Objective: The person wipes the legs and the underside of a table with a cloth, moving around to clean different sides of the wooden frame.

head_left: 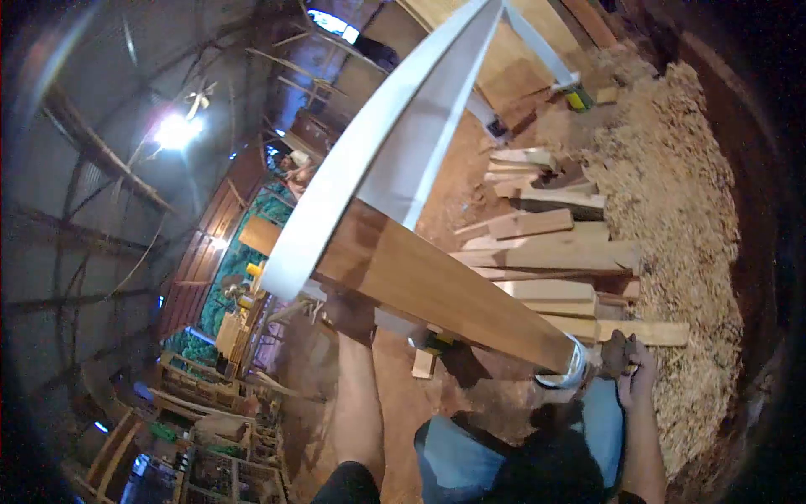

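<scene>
A long tapered wooden piece (453, 290) slants across the centre, its wide end against a white curved frame (323, 202) and its narrow end at a pale ring (571, 367). My left hand (349, 316) is at the lower edge of the wide end, in shadow, with its fingers mostly hidden. Beside the narrow end, my right hand (640, 368) has its fingers closed around a small dark object (617, 353), whose kind I cannot make out.
Several cut boards (562, 252) lie on the earth floor beside a heap of wood shavings (680, 168). A wooden panel on pale legs (512, 63) stands at the top. Slatted wooden structures (227, 454) are at lower left. A person (295, 172) is in the background.
</scene>
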A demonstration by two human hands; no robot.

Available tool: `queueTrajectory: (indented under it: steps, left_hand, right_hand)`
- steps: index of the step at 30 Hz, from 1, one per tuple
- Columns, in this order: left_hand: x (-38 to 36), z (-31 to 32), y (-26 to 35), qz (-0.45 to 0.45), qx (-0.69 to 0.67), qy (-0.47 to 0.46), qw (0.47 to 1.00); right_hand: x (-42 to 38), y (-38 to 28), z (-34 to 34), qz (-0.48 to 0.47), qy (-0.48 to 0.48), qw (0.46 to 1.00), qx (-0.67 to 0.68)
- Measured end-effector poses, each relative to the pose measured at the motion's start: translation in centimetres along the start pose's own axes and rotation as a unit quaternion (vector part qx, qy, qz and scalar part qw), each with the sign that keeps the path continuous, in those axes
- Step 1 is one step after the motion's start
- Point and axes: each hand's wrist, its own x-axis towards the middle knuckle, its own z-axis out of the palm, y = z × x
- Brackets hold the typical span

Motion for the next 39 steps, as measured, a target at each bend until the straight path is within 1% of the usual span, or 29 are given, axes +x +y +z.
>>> queueTrajectory:
  steps: [1,4,6,8,9,10,11,12,14,15,16,17,18,20,21,22,23,24,26,27,29,32,33,34,35,36,37,38,39]
  left_hand:
    - [-0.6,2.4,-0.6,0.04,0.09,0.055,0.994]
    - [-1.7,4.7,-0.7,0.004,0.055,0.012,0.998]
    - [-1.1,2.4,-0.3,0.004,0.042,-0.045,0.998]
    - [-0.7,1.5,-0.2,0.016,0.041,-0.052,0.998]
    - [-0.5,1.5,-0.4,0.029,0.046,-0.03,0.998]
    - [-0.4,1.1,-0.4,0.098,0.178,-0.017,0.979]
    - [-0.3,0.7,-0.5,0.162,0.307,0.014,0.938]
    - [0.0,-0.4,-0.4,0.268,0.537,0.036,0.799]
    - [0.0,-0.5,-0.9,0.304,0.612,0.063,0.727]
    - [-0.5,0.5,-1.1,0.248,0.482,0.066,0.838]
    - [-0.4,0.5,-1.3,0.267,0.51,0.053,0.816]
    - [-0.2,0.5,-1.5,0.287,0.537,0.04,0.792]
    - [0.3,-0.6,-1.2,0.37,0.702,0.015,0.608]
    - [2.4,-6.0,-0.5,0.368,0.709,0.045,0.601]
    - [3.9,-11.9,-0.4,0.287,0.55,0.093,0.779]
    - [4.0,-13.0,-0.8,0.255,0.545,0.12,0.79]
    - [4.0,-14.1,-1.1,0.222,0.538,0.147,0.8]
    - [3.4,-11.4,-1.4,0.242,0.697,0.153,0.657]
    - [2.6,-6.9,-2.3,0.258,0.767,0.177,0.56]
    - [2.3,-5.2,-2.6,0.266,0.702,0.204,0.628]
    - [1.2,-2.9,-2.4,0.313,0.674,0.166,0.649]
    - [-2.4,4.5,-0.8,0.344,0.761,0.089,0.542]
    - [-2.3,5.3,-0.5,0.348,0.768,0.079,0.532]
    - [-2.0,5.1,-0.6,0.34,0.759,0.076,0.551]
    - [-1.5,4.1,-0.7,0.288,0.689,0.083,0.659]
    - [-0.9,3.0,-1.1,0.217,0.557,0.085,0.797]
    - [-0.5,2.4,-1.5,0.16,0.369,0.082,0.912]
    - [-0.1,2.1,-1.8,0.105,0.013,-0.021,0.994]
    - [0.0,2.2,-2.0,0.094,0.003,-0.004,0.996]
  right_hand:
    - [-0.1,0.0,0.9,0.012,-0.031,0.999,-0.01]
    - [-0.2,0.5,3.3,0.025,-0.05,0.998,-0.01]
    - [-0.7,0.5,5.0,0.049,-0.077,0.996,-0.002]
    - [-1.1,0.5,6.9,0.075,-0.113,0.991,0.003]
    - [-1.7,0.1,7.9,0.085,-0.118,0.989,0.002]
    - [-1.9,0.4,8.6,0.08,-0.124,0.989,-0.008]
    - [-2.0,1.0,9.0,0.075,-0.129,0.989,-0.019]
    - [-2.0,1.4,8.4,0.092,-0.131,0.986,-0.043]
    - [-1.9,2.2,7.1,0.125,-0.138,0.978,-0.091]
    - [-2.6,2.7,8.2,0.151,-0.155,0.974,-0.071]
    - [-3.1,3.0,9.0,0.176,-0.172,0.968,-0.052]
    - [-3.1,4.0,8.3,0.192,-0.163,0.965,-0.076]
    - [-3.4,4.8,8.1,0.201,-0.17,0.956,-0.132]
    - [-4.3,6.2,8.5,0.21,-0.201,0.917,-0.274]
    - [-4.7,7.9,8.2,0.225,-0.243,0.921,-0.206]
    - [-5.0,9.6,8.2,0.242,-0.283,0.918,-0.136]
    - [-6.1,10.0,9.4,0.242,-0.284,0.899,-0.227]
    - [-7.2,10.3,10.8,0.244,-0.287,0.871,-0.315]
    - [-7.0,13.9,10.6,0.231,-0.348,0.814,-0.403]
    - [-6.9,16.0,10.0,0.219,-0.379,0.791,-0.428]
    - [-6.2,20.3,8.1,0.189,-0.428,0.746,-0.473]
    - [-4.0,27.6,3.6,0.112,-0.466,0.672,-0.564]
    - [-3.5,29.5,2.0,0.088,-0.468,0.655,-0.587]
    - [-3.2,30.5,0.7,0.076,-0.464,0.65,-0.597]
    - [-2.5,31.5,0.1,0.074,-0.462,0.65,-0.599]
    - [-3.2,29.5,2.0,0.203,-0.44,0.724,-0.49]
    - [-4.2,27.0,4.8,0.324,-0.386,0.778,-0.375]
    - [-4.9,25.1,7.2,0.388,-0.346,0.797,-0.306]
    - [-5.7,23.3,9.6,0.448,-0.297,0.81,-0.236]
